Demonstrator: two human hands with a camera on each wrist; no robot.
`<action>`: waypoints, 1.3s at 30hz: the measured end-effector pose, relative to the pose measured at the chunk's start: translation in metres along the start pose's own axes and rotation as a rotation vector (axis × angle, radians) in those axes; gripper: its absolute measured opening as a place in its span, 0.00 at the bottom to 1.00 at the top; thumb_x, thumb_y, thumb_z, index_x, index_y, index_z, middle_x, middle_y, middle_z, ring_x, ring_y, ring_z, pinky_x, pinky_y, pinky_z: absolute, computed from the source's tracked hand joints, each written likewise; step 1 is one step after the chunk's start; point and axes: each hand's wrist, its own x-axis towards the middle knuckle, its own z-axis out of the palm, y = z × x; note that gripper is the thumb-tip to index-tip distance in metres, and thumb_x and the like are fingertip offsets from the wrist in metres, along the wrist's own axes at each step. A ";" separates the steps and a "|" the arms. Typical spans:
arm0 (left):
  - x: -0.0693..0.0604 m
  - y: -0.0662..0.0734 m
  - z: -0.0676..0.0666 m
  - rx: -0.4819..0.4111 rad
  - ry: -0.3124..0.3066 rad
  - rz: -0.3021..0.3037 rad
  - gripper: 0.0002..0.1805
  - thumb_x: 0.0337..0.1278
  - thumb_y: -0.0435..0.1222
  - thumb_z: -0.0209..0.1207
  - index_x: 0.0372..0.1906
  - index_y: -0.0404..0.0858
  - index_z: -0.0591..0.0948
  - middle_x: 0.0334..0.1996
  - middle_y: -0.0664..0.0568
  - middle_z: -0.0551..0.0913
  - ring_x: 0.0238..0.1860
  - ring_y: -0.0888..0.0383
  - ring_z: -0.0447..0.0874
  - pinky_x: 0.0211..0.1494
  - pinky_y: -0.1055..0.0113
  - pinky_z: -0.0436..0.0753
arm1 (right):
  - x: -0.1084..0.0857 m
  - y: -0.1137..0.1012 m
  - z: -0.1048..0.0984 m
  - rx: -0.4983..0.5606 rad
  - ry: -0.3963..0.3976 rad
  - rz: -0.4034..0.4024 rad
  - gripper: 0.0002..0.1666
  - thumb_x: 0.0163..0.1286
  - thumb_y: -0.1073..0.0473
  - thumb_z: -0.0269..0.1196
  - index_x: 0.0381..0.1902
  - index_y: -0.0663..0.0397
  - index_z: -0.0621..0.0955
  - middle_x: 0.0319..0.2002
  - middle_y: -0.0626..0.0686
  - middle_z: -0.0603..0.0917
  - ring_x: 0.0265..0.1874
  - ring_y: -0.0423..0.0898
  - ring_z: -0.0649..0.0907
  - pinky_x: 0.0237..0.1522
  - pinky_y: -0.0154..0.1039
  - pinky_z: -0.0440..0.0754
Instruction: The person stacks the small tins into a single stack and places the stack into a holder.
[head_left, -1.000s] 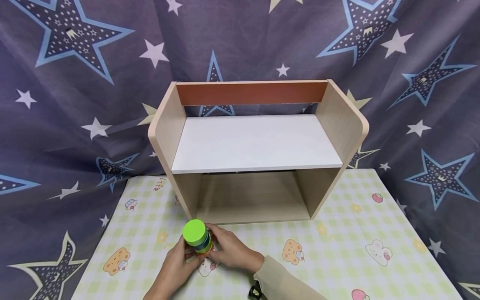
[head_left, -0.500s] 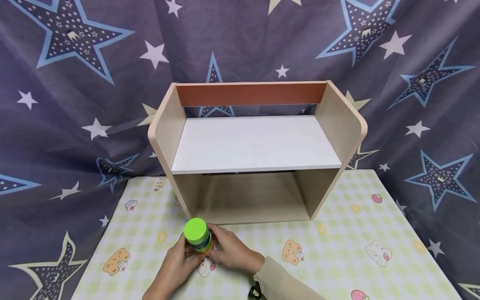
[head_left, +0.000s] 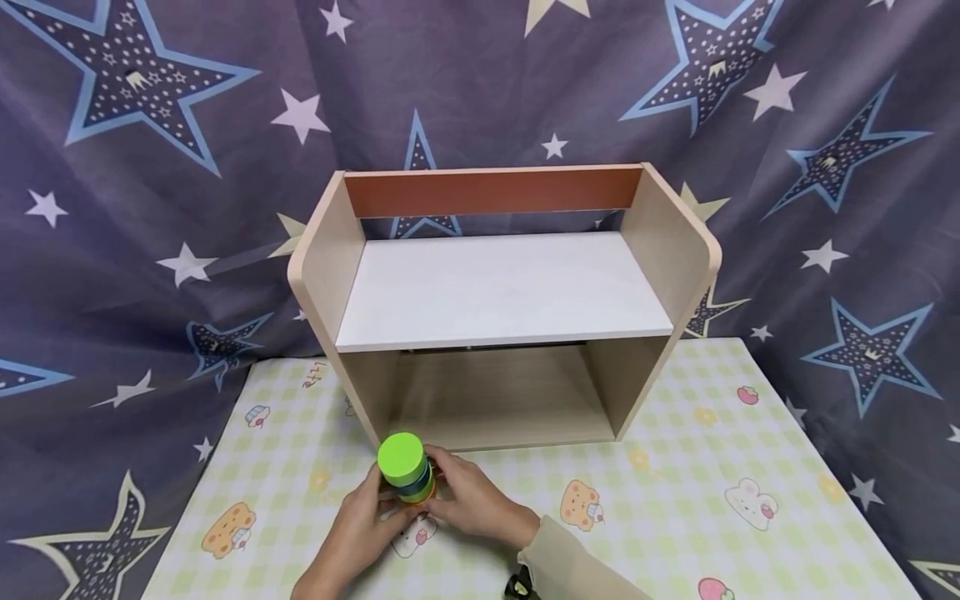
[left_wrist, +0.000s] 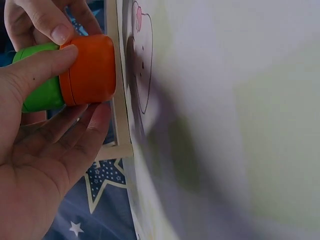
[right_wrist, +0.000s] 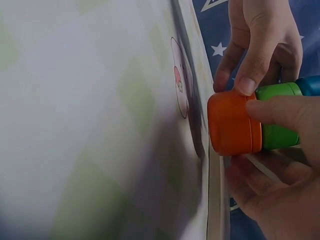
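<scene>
A short stack of round coloured pieces [head_left: 401, 457] stands upright near the shelf's front left corner, bright green on top. Its orange bottom piece [left_wrist: 89, 70] shows in the left wrist view, with a green piece [right_wrist: 278, 116] and a blue one above it. My left hand [head_left: 354, 525] holds the stack from the left, thumb on the orange and green part. From the right, my right hand [head_left: 476, 502] grips the same stack, its thumb also near the orange piece. Whether the base touches the table cannot be told.
A wooden two-level shelf [head_left: 502, 292] with a white middle board and a brown back rail stands just behind the hands. A checked tablecloth [head_left: 675, 500] printed with cartoon figures covers the table. Behind hangs a dark star-patterned curtain [head_left: 480, 83].
The stack and both hands have shifted a little to the right along the shelf front. The head view has turned slightly. Both hands keep their hold.
</scene>
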 end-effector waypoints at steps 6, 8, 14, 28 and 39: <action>0.004 0.004 0.004 0.008 -0.017 0.000 0.40 0.46 0.39 0.78 0.65 0.46 0.70 0.52 0.50 0.83 0.50 0.57 0.84 0.48 0.67 0.84 | -0.006 0.002 -0.006 -0.010 0.023 -0.003 0.44 0.65 0.63 0.71 0.74 0.51 0.63 0.63 0.51 0.77 0.57 0.41 0.79 0.57 0.38 0.79; 0.006 0.006 0.005 0.008 -0.020 0.010 0.39 0.46 0.39 0.78 0.64 0.46 0.71 0.51 0.51 0.83 0.50 0.57 0.84 0.49 0.66 0.84 | -0.008 0.003 -0.008 -0.021 0.033 -0.004 0.44 0.65 0.62 0.71 0.74 0.52 0.63 0.62 0.51 0.77 0.57 0.41 0.79 0.57 0.38 0.79; 0.010 0.010 0.012 0.005 -0.031 0.064 0.40 0.46 0.39 0.78 0.65 0.47 0.70 0.51 0.51 0.83 0.51 0.55 0.84 0.50 0.61 0.84 | -0.016 0.004 -0.015 -0.023 0.048 0.007 0.44 0.65 0.62 0.72 0.74 0.54 0.63 0.63 0.52 0.77 0.57 0.42 0.79 0.56 0.37 0.79; 0.021 0.020 0.028 -0.092 -0.149 0.123 0.49 0.53 0.45 0.74 0.76 0.53 0.58 0.56 0.50 0.81 0.52 0.57 0.84 0.51 0.65 0.83 | -0.034 0.006 -0.034 -0.013 0.078 0.094 0.44 0.65 0.60 0.72 0.74 0.54 0.64 0.62 0.50 0.77 0.58 0.42 0.78 0.56 0.41 0.80; 0.032 0.034 0.045 -0.102 -0.166 0.210 0.48 0.53 0.46 0.73 0.76 0.56 0.59 0.56 0.55 0.81 0.51 0.60 0.83 0.51 0.69 0.82 | -0.049 0.008 -0.052 -0.038 0.128 0.113 0.44 0.64 0.63 0.72 0.73 0.56 0.65 0.60 0.51 0.78 0.54 0.44 0.80 0.56 0.42 0.80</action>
